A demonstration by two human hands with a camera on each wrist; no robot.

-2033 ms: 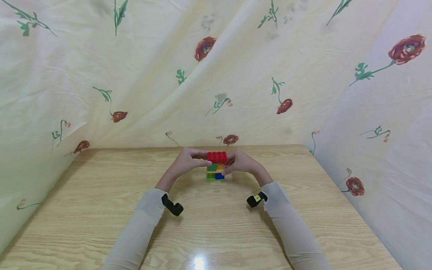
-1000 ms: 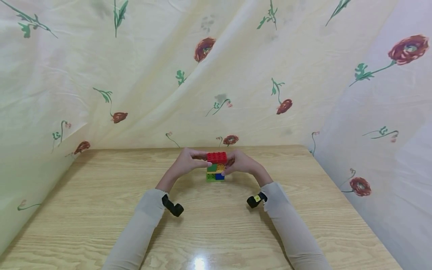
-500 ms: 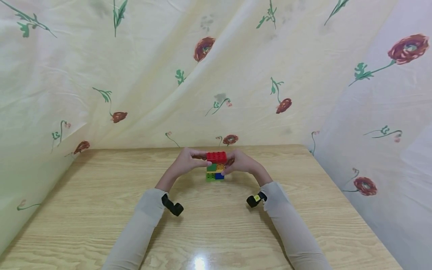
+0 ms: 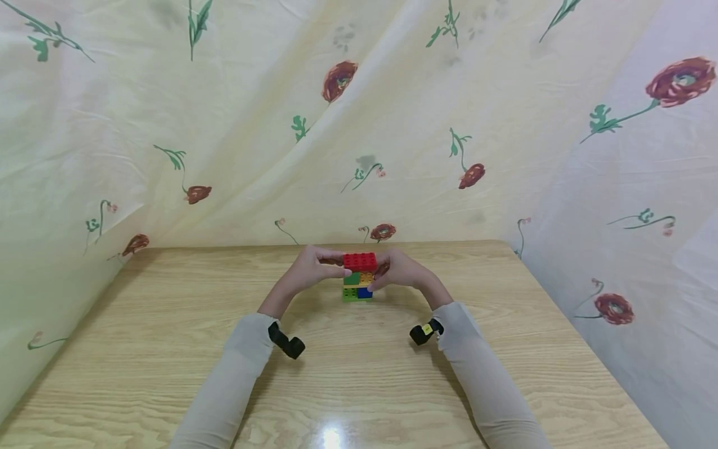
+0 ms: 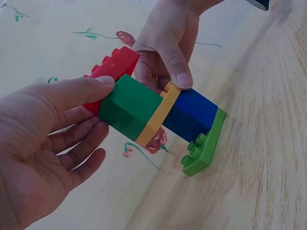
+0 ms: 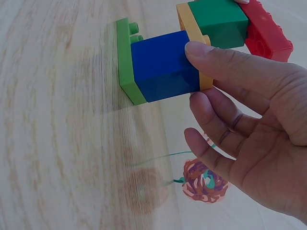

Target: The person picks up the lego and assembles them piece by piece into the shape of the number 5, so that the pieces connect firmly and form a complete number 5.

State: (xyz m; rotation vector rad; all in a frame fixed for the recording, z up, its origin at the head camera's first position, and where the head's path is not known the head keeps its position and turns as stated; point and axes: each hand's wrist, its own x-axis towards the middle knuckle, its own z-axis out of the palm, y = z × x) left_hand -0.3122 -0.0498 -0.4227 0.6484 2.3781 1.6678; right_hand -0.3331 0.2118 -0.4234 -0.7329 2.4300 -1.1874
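A small tower of toy building bricks stands on the table in the middle of the head view. From the bottom it has a light green plate [image 5: 206, 148], a blue brick [image 6: 165, 64], a thin yellow plate [image 5: 158, 115], a green brick [image 5: 130, 106] and a red brick [image 4: 360, 262]. My left hand [image 4: 311, 269] pinches the red brick, its thumb tip at the seam with the green one. My right hand [image 4: 402, 271] pinches lower, its thumb at the blue brick and yellow plate. The red brick overhangs the green brick, its hollow underside partly showing in the right wrist view.
The wooden table [image 4: 359, 386] runs back to a hanging floral cloth [image 4: 252, 125], which also closes off both sides. The tower stands near the table's far edge. A black wrist camera [image 4: 288, 343] is strapped to the left wrist, another [image 4: 424, 332] to the right.
Both hands and the brick tower have stayed in place. At the right side, the cloth has shifted slightly, its printed flower moving to the right.
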